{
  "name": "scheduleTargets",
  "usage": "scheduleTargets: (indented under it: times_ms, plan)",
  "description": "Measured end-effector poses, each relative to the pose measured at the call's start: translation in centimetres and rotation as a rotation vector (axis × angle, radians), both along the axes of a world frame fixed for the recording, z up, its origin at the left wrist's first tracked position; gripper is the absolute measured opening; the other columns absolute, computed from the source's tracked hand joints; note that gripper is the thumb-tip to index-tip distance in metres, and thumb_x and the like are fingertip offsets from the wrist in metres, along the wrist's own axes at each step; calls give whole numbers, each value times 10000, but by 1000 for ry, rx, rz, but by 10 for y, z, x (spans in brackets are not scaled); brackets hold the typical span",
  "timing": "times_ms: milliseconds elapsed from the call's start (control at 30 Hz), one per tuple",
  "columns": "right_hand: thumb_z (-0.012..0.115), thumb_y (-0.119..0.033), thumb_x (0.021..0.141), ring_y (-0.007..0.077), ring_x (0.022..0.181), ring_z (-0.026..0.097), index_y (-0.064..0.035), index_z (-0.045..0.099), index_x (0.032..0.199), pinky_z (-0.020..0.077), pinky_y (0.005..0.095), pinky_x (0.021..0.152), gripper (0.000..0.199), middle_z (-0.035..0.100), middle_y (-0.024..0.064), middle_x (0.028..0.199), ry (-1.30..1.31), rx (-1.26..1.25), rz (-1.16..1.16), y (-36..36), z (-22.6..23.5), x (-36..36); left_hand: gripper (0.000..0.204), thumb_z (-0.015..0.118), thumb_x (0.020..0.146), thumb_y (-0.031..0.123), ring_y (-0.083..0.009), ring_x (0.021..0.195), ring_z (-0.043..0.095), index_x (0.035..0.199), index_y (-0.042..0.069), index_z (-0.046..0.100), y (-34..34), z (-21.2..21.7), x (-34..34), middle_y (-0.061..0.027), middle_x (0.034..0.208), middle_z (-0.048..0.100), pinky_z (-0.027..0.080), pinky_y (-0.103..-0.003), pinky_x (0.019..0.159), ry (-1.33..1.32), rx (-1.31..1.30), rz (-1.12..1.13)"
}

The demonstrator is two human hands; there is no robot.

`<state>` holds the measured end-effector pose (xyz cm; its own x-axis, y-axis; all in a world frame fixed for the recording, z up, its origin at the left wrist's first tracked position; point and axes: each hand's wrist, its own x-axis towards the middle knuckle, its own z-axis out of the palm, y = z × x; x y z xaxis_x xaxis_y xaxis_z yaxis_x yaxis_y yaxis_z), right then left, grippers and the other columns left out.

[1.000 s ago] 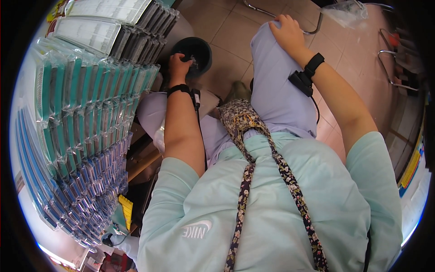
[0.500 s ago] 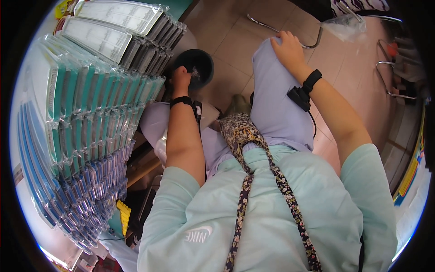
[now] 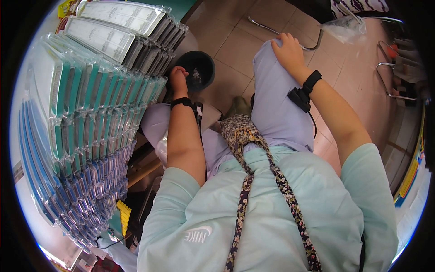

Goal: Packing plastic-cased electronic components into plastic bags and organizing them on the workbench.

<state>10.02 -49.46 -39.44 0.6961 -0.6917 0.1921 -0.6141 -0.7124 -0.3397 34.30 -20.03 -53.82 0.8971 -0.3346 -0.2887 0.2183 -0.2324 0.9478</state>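
My left hand (image 3: 178, 78) is at the near left rim of a dark round bin (image 3: 209, 68). Its fingers are curled in, and whatever they may hold is hidden. Small pale scraps (image 3: 195, 75) lie inside the bin. Close beside that hand rise stacks of flat, plastic-wrapped packs: grey-and-white ones (image 3: 97, 36) at the back, teal-edged ones (image 3: 86, 95) in the middle and blue ones (image 3: 50, 181) nearer me. My right hand (image 3: 288, 51) rests on my right knee, fingers extended and holding nothing. A black band with a small device circles each wrist.
Tiled floor (image 3: 233, 47) lies beyond the bin. Chrome chair legs (image 3: 263, 28) stand past my right knee, with a clear plastic bag (image 3: 342, 29) farther right. A yellow triangular piece (image 3: 123, 215) is at the lower left, below the packs. A patterned pouch (image 3: 240, 129) hangs over my lap.
My left hand has drawn slightly back toward the bin's left rim, its curled fingers a little looser, so more of the bin's inside shows. My right hand stays on the knee.
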Motion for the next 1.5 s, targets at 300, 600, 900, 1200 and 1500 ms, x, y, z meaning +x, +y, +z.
scheduleTargets:
  times_ms: [300,600,900,1200,1500]
  plan:
    - [556,-347,808,307,980,529,-68,605,977,448,434,815,330,584,91,1018,-4,-2,-1,2,2,3,93,405,772,83,-125,435,272,705,78,468,3,31,8,-7,575,316,241,-235,383,742,-855,45]
    - [554,-351,812,307,998,526,-67,607,986,441,438,827,338,586,90,1040,0,13,-4,0,1,3,359,414,928,314,-101,440,249,635,112,376,-13,62,-6,3,560,272,188,-225,372,790,-806,-142]
    - [560,-350,810,316,1017,525,-70,616,997,441,438,841,342,590,95,1050,-14,41,-13,-3,-1,-2,283,448,969,292,-62,475,232,774,87,455,-55,142,-57,26,591,295,174,-208,393,583,-583,-153]
    - [559,-345,806,327,969,541,-81,623,972,454,443,819,318,596,94,1018,-65,36,9,-3,-2,-4,255,409,986,283,-51,508,213,961,57,525,-65,244,-136,41,616,286,186,-206,435,420,-730,-222]
    - [554,-371,813,335,977,544,-97,629,979,457,442,827,329,599,94,1025,-72,29,32,-6,-4,-5,523,328,979,426,-91,482,220,557,138,215,-52,282,-143,33,553,228,186,-233,436,761,-1307,-462]
